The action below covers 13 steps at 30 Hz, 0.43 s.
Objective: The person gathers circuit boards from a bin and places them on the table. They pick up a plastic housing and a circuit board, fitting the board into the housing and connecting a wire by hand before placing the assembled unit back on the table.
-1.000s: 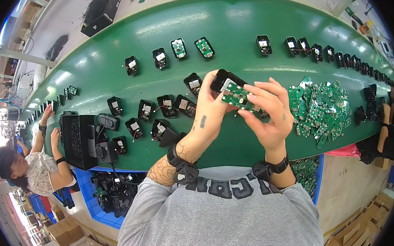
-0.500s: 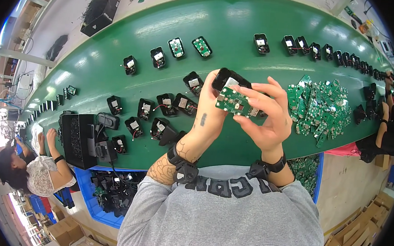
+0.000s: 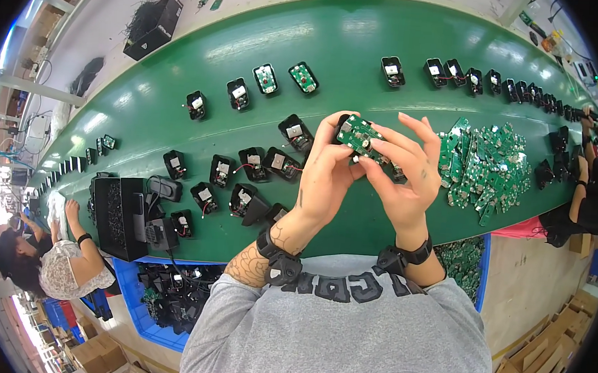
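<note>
My left hand is closed around a small black plastic case, raised above the green bench. Over the mouth of the case lies a green circuit board, hiding most of the inside. The fingers and thumb of my right hand close on the board's right part. Whether the board is fully seated in the case I cannot tell. Right of that hand is a heap of loose green circuit boards. Left of my hands stand several open black cases with wires and silvery blocks, among them one case.
A black bin of small dark parts stands left on the green bench. Two cases with boards, including one case, sit farther back. Blue crates, one a blue crate, are below the edge. A co-worker works at left.
The circuit board has moved from in front of the case to over its opening. My left hand has turned the case, and my right hand has followed with the board.
</note>
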{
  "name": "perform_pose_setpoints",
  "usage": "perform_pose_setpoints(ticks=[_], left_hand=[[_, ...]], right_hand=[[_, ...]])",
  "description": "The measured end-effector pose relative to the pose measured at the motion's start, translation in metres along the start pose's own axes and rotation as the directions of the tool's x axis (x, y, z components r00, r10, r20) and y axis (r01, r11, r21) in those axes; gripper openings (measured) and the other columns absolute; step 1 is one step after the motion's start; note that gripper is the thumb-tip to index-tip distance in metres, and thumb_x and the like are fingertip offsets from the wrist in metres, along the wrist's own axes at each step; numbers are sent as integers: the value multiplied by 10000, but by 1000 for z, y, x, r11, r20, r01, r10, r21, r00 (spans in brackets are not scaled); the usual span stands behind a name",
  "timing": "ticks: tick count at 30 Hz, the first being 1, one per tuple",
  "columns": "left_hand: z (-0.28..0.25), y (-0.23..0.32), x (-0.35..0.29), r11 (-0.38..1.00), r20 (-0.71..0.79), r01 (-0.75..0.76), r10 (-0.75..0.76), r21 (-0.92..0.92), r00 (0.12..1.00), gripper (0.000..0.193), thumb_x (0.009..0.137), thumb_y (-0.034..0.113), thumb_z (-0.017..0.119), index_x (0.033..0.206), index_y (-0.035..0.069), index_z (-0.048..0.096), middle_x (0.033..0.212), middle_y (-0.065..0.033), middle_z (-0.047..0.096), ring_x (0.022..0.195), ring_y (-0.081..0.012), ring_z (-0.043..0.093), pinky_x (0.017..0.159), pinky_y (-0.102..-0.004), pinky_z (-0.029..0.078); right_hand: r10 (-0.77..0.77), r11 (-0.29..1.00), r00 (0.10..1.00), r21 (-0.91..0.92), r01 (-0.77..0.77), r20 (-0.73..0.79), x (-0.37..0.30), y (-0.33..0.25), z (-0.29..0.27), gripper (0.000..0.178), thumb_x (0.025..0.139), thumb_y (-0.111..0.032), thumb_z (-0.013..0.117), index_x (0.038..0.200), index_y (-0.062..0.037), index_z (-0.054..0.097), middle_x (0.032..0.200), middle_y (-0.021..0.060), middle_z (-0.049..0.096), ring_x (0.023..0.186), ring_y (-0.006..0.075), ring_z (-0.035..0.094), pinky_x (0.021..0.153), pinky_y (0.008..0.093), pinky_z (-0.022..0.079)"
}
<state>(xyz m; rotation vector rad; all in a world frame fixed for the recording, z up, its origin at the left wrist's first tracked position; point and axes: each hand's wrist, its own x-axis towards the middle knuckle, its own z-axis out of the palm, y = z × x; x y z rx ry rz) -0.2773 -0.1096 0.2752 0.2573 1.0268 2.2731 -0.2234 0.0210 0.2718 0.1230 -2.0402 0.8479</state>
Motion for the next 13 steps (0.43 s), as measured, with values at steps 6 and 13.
perform_pose_setpoints(ticks=[6, 13], left_hand=[[7, 8, -2, 996, 83, -85, 82, 38, 993, 647, 802, 83, 471, 1427, 87, 306, 1262, -114, 507, 1116, -200, 546, 918, -326, 463], [3, 14, -3, 967, 67, -43, 27, 250, 997, 701, 874, 91, 564, 1491, 104, 231, 1260, -48, 457, 1045, -123, 513, 902, -268, 452]], right_hand=[[-30, 995, 999, -98, 29, -12, 2, -6, -6, 282, 644, -113, 806, 910, -151, 720, 1100, 31, 692, 1164, 312, 548, 1056, 530, 309], [9, 998, 978, 59, -22, 207, 8, -1, -18, 332, 653, -108, 786, 974, -163, 723, 1215, 69, 641, 1232, 343, 493, 1068, 549, 290]])
